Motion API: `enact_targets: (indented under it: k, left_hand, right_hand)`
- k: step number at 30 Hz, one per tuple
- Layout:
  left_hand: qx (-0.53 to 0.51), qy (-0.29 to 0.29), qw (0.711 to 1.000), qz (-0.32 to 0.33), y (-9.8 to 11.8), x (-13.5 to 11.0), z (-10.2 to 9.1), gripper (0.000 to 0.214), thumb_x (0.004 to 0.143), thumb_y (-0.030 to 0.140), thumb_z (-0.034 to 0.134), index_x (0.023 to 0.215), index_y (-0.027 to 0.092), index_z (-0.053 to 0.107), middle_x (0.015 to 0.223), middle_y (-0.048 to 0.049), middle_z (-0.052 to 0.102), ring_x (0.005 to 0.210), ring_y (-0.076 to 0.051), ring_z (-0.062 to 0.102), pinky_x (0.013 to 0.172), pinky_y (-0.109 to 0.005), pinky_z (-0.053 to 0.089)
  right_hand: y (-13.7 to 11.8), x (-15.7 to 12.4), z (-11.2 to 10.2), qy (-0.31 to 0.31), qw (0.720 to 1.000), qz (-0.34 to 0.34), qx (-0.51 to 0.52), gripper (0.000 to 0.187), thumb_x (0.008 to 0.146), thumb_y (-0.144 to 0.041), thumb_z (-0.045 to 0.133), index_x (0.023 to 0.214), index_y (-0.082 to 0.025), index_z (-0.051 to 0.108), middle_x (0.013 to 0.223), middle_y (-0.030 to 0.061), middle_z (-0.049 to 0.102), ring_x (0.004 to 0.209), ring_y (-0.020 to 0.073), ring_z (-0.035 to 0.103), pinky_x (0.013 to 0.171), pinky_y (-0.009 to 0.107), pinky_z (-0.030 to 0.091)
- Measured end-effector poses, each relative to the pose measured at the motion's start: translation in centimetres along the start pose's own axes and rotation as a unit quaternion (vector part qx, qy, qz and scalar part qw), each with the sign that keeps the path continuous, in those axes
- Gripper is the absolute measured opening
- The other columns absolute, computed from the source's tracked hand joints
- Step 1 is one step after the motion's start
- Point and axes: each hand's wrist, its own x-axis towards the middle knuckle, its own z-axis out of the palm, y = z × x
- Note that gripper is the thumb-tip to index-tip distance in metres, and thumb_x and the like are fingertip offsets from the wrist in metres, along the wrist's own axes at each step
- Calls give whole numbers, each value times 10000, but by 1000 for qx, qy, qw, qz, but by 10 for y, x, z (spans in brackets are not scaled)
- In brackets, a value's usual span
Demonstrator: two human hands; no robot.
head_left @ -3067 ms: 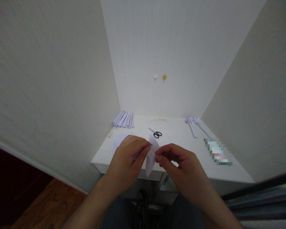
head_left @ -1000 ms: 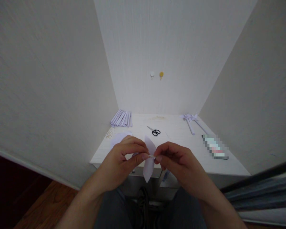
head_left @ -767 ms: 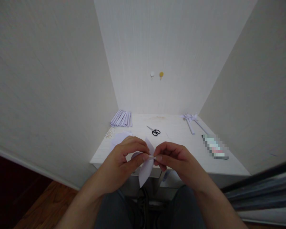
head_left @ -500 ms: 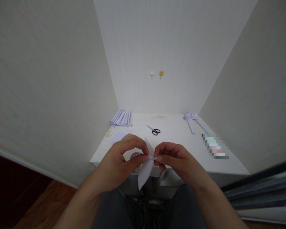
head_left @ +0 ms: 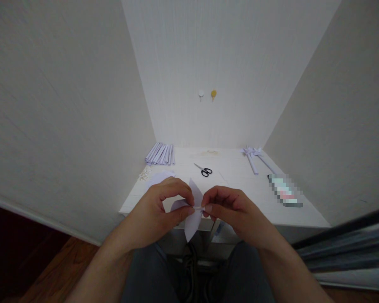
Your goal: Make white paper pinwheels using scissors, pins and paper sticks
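Over the table's front edge, a white paper flower [head_left: 193, 226] with pointed petals hangs between my two hands. My left hand [head_left: 164, 210] pinches its centre between thumb and forefinger, one petal lying behind the fingers. From the other side, my right hand [head_left: 232, 206] pinches the narrow twisted middle, thumb against forefinger, with the other fingers curled. The fingertips of both hands are almost touching. Beyond them on the table lie black-handled scissors [head_left: 205, 171], blades towards the back left. Loose white paper pieces [head_left: 161, 177] lie partly hidden behind my left hand.
Rolled paper tubes [head_left: 160, 154] are stacked at the back left of the white table [head_left: 233, 166]. Small white bits [head_left: 144, 173] lie before them. At the back right are paper flowers on rolled stems [head_left: 252, 162], with a blurred-out flat object [head_left: 284, 191] nearer. Walls enclose three sides.
The paper flower has turned slightly and its lower petal sits a little higher. Both hands keep their pinch, having shifted slightly left. The view has tilted a little.
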Motion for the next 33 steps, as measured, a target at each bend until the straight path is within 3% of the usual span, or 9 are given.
enact_targets:
  k: [10, 16, 19, 25, 33]
  left_hand:
    - [116, 82, 990, 7, -7, -1, 6, 261, 794, 105, 732, 978, 234, 600, 994, 4, 659, 960, -188, 603, 867, -338, 459]
    - [156, 92, 980, 83, -10, 4, 11, 250, 830, 75, 698, 761, 215, 503, 941, -19, 621, 901, -188, 573, 798, -335, 456]
    - [180, 86, 975, 102, -11, 4, 11, 223, 844, 76, 695, 718, 199, 558, 962, -35, 624, 907, -192, 585, 791, -341, 464]
    - [250, 92, 955, 131, -13, 4, 8, 88, 876, 141, 718, 884, 228, 731, 1075, -69, 656, 1017, -244, 611, 862, -413, 487]
    - [286, 92, 943, 145, -14, 3, 9, 97, 868, 129, 724, 906, 214, 752, 1072, -77, 686, 1011, -259, 624, 869, -442, 486]
  right_hand:
    - [0, 1, 3, 38, 997, 2, -69, 65, 838, -219, 642, 863, -175, 683, 769, -1, 643, 701, 137, 529, 656, 286, 403]
    - [7, 4, 1, 56, 993, -8, -105, 62, 846, -211, 621, 870, -187, 673, 756, -10, 625, 696, 144, 510, 645, 294, 393]
    - [9, 4, 1, 61, 992, -10, -112, 63, 850, -201, 615, 869, -195, 675, 750, -14, 619, 698, 146, 508, 649, 294, 389]
    - [9, 4, 2, 68, 992, -15, -101, 65, 854, -197, 616, 874, -202, 678, 765, -10, 636, 709, 150, 528, 652, 294, 389]
    - [9, 4, 7, 88, 985, -24, -147, 86, 891, -215, 594, 893, -210, 679, 776, -8, 643, 712, 155, 534, 657, 303, 397]
